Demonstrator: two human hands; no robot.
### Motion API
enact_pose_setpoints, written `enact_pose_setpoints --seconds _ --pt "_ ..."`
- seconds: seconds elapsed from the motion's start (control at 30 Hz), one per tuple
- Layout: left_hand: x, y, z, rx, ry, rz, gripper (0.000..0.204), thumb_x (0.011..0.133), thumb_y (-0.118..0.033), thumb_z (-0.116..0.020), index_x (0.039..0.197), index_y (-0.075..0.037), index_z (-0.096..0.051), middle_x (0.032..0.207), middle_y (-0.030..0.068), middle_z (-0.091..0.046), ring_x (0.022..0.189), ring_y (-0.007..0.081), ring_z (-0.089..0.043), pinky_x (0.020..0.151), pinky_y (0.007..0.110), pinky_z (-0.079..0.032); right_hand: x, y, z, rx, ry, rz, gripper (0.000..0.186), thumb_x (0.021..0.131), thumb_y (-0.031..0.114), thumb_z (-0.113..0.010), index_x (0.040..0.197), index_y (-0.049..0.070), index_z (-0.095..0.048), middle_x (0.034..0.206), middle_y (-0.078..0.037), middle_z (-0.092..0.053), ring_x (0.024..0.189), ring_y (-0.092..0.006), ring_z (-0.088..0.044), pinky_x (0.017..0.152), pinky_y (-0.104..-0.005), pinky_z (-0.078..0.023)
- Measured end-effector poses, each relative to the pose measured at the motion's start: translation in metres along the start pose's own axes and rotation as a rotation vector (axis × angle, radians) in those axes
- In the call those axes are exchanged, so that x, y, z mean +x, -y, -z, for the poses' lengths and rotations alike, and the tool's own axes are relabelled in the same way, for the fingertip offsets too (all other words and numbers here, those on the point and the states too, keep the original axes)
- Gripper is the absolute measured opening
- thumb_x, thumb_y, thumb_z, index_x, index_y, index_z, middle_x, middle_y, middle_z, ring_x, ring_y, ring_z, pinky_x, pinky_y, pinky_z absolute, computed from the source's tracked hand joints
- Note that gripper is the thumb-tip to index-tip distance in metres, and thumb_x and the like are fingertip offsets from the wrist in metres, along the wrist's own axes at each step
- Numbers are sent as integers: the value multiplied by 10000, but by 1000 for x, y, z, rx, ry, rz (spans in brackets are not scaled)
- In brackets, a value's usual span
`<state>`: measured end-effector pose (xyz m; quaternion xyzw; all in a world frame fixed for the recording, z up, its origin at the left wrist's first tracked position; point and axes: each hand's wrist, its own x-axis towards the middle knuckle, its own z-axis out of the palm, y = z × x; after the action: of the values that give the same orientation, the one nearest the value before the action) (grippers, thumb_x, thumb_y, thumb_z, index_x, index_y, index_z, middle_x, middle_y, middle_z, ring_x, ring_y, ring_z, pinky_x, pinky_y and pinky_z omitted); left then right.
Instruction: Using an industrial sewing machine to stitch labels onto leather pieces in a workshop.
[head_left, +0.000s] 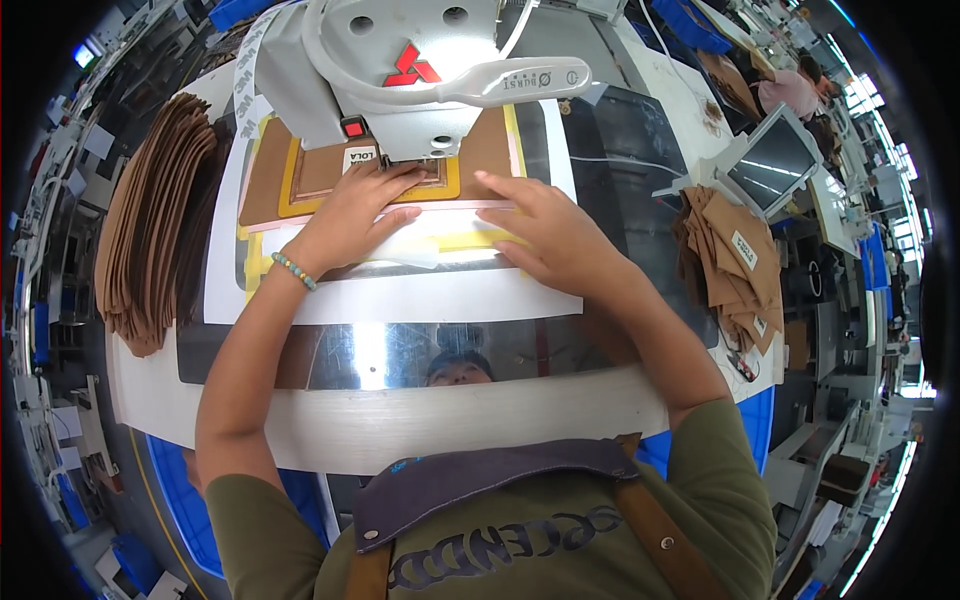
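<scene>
- Evidently the template [300, 170] under the sewing machine [400, 70] looks stiff, flat, light
- left hand [345, 215] and right hand [550, 230] press it, fingers spread flat, gripping nothing

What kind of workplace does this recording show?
Probably a leather-goods sewing workshop: both hands press a yellow-framed template holding a brown piece under a white industrial sewing machine head, with stacks of cut brown pieces alongside.

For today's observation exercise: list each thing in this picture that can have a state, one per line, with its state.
Left hand: open, flat on the template.
Right hand: open, fingers pressing the template.
Template: lying flat under the sewing machine head.
Brown pieces at left: stacked, fanned.
Brown pieces at right: piled loosely.
Screen: tilted.
</scene>
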<state>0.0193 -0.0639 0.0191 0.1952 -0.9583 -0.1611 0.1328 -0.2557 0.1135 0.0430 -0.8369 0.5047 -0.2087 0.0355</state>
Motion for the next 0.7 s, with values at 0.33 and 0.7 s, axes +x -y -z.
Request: enact_pose_setpoints --seconds 0.33,0.7 --pt "-26 37 8 135 -286 115 404 1058 -236 -641 1388 -5 -679 1479 187 -636 1444 391 -518 1220 491 -398 -20 -30 0 117 -157 -204 282 1006 154 -690 1247 30 -769 1587 -184 -561 1452 -383 -518 1214 -487 -405" --pt "-104 154 39 302 -244 599 506 1108 -247 -587 1530 33 -582 1607 239 -546 1499 392 -507 1254 467 -407 -19 -32 -7 89 -159 -107 238 1010 158 -694 1193 43 -792 1493 -182 -638 1429 -359 -543 1178 -481 -418"
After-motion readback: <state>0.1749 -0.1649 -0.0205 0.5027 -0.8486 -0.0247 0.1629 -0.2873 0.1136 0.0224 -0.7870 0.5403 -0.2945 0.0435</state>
